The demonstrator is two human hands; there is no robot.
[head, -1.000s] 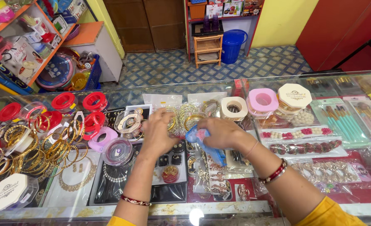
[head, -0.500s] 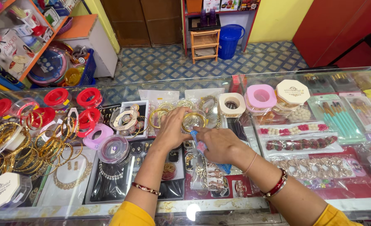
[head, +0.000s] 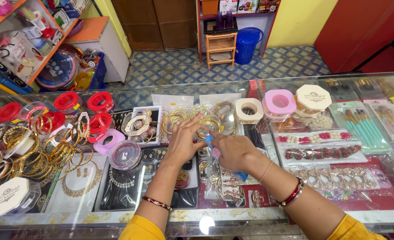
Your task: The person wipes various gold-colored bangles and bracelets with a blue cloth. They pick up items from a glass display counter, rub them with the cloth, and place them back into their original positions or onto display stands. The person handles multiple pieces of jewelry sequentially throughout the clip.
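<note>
Both hands meet over the middle of a glass counter [head: 117,218] crowded with jewellery. My left hand [head: 186,140] rests with fingers spread on clear packets of gold bangles [head: 206,122], its fingertips on one packet. My right hand [head: 232,151] pinches a small blue cloth or wrapper [head: 211,144] against the same packet, right beside the left fingers. Both wrists wear red bangles, and the sleeves are yellow.
Loose gold bangles [head: 28,155] and red-lidded round boxes [head: 68,100] fill the left. A pink round box [head: 279,102] and a cream octagonal box [head: 312,98] stand at the right, with brush packs [head: 359,120] beyond. A necklace tray [head: 79,182] lies near the front. A blue bin [head: 248,44] stands on the floor behind.
Both hands have drawn closer together over the bangle packets, and the blue piece in the right hand has moved from the front towards the packet under the left fingers.
</note>
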